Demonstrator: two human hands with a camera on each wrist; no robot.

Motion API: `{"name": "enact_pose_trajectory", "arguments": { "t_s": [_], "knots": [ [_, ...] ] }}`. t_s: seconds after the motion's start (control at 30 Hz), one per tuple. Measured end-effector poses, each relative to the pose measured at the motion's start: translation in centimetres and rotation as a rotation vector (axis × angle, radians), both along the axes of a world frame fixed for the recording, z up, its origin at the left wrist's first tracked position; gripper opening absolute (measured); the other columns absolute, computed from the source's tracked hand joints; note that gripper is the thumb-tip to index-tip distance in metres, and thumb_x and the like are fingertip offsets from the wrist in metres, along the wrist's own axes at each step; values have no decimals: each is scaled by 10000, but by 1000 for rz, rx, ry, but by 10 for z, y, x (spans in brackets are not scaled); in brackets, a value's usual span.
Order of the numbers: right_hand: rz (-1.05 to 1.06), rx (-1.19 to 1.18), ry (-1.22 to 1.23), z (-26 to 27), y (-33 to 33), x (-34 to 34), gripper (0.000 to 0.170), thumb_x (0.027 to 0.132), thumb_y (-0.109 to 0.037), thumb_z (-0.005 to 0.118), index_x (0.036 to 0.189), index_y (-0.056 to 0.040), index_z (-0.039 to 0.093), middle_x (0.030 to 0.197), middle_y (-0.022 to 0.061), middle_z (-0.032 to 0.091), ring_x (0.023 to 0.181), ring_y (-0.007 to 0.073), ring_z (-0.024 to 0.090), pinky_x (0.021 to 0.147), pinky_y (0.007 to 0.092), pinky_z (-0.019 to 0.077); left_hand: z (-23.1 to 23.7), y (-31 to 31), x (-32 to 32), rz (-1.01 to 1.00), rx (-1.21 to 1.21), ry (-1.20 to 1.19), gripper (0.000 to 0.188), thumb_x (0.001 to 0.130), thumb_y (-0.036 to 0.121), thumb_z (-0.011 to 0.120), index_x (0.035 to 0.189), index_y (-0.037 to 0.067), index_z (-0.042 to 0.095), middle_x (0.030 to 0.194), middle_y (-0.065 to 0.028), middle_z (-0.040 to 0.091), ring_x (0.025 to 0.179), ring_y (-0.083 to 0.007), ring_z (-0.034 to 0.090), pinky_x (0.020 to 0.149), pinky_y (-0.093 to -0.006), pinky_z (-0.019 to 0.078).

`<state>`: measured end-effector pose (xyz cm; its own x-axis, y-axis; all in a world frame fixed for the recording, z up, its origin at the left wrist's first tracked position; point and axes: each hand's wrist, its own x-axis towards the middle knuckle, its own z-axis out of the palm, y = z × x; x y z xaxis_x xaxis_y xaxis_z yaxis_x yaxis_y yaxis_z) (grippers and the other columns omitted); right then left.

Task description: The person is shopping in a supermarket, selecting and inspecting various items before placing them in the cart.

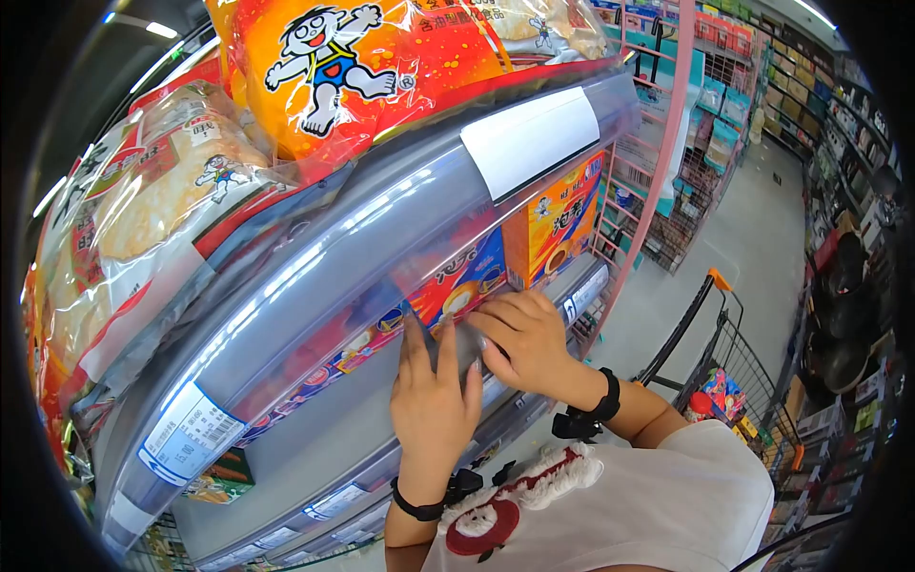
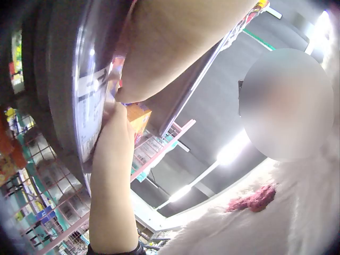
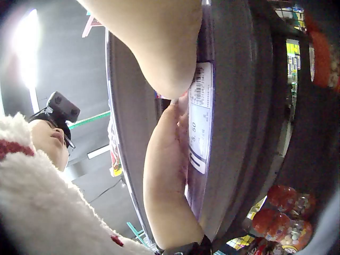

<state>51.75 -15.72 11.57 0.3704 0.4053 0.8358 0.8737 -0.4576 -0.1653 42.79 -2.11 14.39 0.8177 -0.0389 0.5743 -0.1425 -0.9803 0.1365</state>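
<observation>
In the head view both hands reach into the shelf level under the top board, side by side. The left hand (image 1: pixel 434 391) has its fingers extended, fingertips at the front of a red and blue box (image 1: pixel 461 278). Beside it on the right, the right hand (image 1: pixel 524 340) lies with slightly bent fingers at the lower edge of that same box; whether it grips anything cannot be told. An orange box (image 1: pixel 553 224) stands to the right of the red and blue one. In the wrist views the fingertips are mostly hidden behind the hands and the shelf edge.
Large snack bags (image 1: pixel 324 71) lie on the top shelf, whose front edge (image 1: pixel 315 257) carries a price label (image 1: pixel 191 434) and a white card (image 1: pixel 530 141). A green box (image 1: pixel 221 475) sits at the lower left. A shopping cart (image 1: pixel 753 381) stands at the right, near a pink rack (image 1: pixel 658 143).
</observation>
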Motion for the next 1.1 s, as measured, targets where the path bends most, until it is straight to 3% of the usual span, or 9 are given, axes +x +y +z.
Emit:
{"name": "enact_pose_trajectory", "arguments": {
  "t_s": [0.23,0.5,0.8,1.1],
  "knots": [
    [-13,-31,14,5,-1,-3,432,677,-171,587,1096,-63,575,957,84,591,899,245,557,768,380,423,2,-2,1,42,49,2,698,756,266,619,1315,-28,323,1314,-277,353,1119,-392,460,871,-427,435],
    [-25,-112,251,19,-3,-11,530,736,-179,597,1225,-49,438,1144,164,471,921,319,561,715,395,491,-1,-5,2,111,95,2,644,754,287,594,1274,-32,385,1331,-246,351,1123,-365,449,823,-415,430],
    [-15,-208,274,23,3,-6,505,747,-175,601,1218,-80,447,1179,210,436,1010,376,534,731,399,510,0,-9,4,198,112,29,603,736,269,581,1230,-44,436,1371,-196,324,1096,-343,450,821,-418,414],
    [-20,-202,263,21,8,-1,497,745,-194,592,1216,-86,476,1167,206,461,1022,356,531,733,395,506,0,-9,5,194,143,54,597,744,274,556,1245,-29,437,1381,-139,337,1138,-321,420,835,-402,396]
  ]
}}
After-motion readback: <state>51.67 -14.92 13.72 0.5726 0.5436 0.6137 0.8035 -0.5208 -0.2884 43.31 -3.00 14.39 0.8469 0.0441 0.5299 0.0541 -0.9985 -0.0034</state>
